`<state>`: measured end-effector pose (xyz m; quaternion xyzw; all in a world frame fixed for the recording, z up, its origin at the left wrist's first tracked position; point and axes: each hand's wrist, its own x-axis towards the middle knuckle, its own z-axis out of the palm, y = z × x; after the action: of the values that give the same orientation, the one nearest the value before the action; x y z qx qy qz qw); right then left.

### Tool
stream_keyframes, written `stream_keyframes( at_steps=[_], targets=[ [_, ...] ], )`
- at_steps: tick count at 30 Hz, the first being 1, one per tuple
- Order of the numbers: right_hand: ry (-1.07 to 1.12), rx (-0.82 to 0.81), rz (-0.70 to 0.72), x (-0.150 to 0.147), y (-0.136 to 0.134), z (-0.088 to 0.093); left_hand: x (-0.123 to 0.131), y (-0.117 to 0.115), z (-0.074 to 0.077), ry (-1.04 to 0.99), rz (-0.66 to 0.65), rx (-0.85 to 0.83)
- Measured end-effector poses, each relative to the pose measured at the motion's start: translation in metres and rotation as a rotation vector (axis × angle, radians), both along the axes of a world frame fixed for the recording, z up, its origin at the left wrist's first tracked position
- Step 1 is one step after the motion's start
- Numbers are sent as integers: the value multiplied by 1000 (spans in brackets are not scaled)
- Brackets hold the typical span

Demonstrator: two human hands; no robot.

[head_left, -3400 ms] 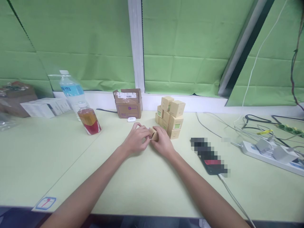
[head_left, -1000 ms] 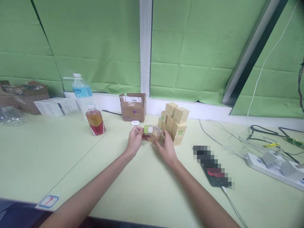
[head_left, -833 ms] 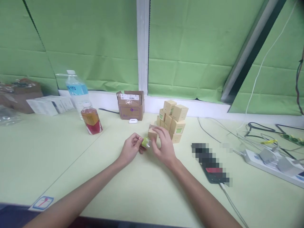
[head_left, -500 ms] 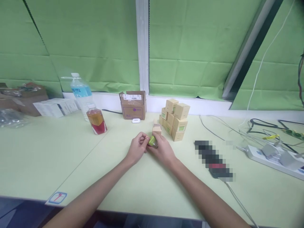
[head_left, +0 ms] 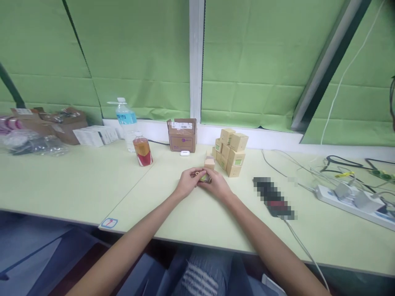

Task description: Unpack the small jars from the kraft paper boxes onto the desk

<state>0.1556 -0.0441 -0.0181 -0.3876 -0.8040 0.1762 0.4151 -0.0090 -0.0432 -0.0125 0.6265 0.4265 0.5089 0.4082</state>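
Between both hands, low over the table, is a small green object (head_left: 205, 178), partly covered by fingers; its exact kind does not show. My left hand (head_left: 187, 183) pinches its left side, where a thin pale loop shows near the fingertips. Wrapped round the right side is my right hand (head_left: 219, 186), closed on the same object. Just beyond the fingertips stands a small cardboard box (head_left: 209, 163) with its flap up. To its right, several small tan boxes (head_left: 236, 158) with green labels are stacked.
Farther back stand an open brown carton (head_left: 182, 142), a white earbud case (head_left: 185, 153), a drink bottle (head_left: 143, 152) and a large water bottle (head_left: 126, 119). On the right lie a pixelated dark object (head_left: 273, 198), cables and a white power strip (head_left: 354, 205). Plastic bags (head_left: 33, 144) lie far left.
The view has shifted, so the table things sit further right and more of the lap shows. My fingers have closed in, covering more of the green object, which stays in both hands.
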Motion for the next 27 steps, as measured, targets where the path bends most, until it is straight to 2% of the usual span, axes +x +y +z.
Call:
stream_keyframes(
  at_steps=[13,20,24,27],
  targets=[
    [-14,39,57,6,5,0,4,-4,-2,-20,34,17],
    [33,46,32,6,11,-9,0,-6,-1,31,-14,60],
    [22,38,75,7,11,-7,-5,-3,1,16,-48,38],
    [-34,39,27,6,12,-3,-7,1,0,-37,-47,16]
  ],
)
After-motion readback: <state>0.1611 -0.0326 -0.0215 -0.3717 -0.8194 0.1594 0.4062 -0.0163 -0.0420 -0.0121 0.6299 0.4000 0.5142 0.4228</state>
